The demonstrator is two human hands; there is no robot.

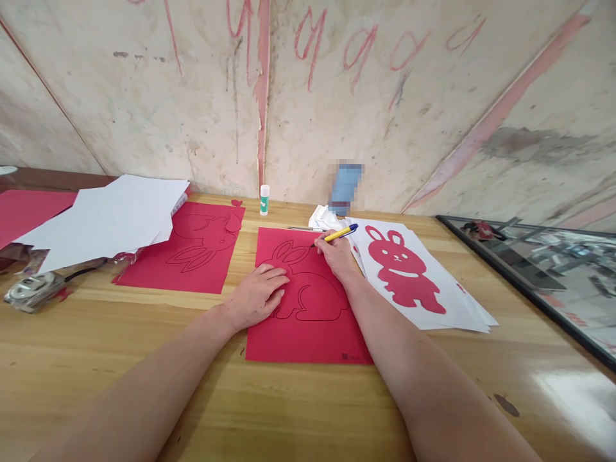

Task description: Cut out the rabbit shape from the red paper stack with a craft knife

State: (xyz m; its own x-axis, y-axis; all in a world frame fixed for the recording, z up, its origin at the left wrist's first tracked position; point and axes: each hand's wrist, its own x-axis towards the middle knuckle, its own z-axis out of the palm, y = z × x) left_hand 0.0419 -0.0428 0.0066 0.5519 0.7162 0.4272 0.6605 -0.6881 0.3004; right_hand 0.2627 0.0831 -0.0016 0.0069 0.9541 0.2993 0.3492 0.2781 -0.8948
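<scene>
A red sheet (pixel 308 340) with a rabbit outline in dark lines lies on the wooden table in front of me. Flat on its left part rests my left hand (pixel 260 295), fingers spread a little over the rabbit's head area. My right hand (pixel 335 255) is closed on a yellow pen with a blue end (pixel 341 233); its dark tip points at the sheet's upper right part, near the ears. Whether the tip touches the paper is too small to tell.
White sheets (pixel 462 308) with a red rabbit cutout (pixel 409 273) lie at right, beside a black-framed panel (pixel 529 292). Behind stand a glue stick (pixel 264 200) and crumpled tissue (pixel 323 218). At left are another red sheet (pixel 206 279), white papers (pixel 106 218) and a power strip (pixel 33 290).
</scene>
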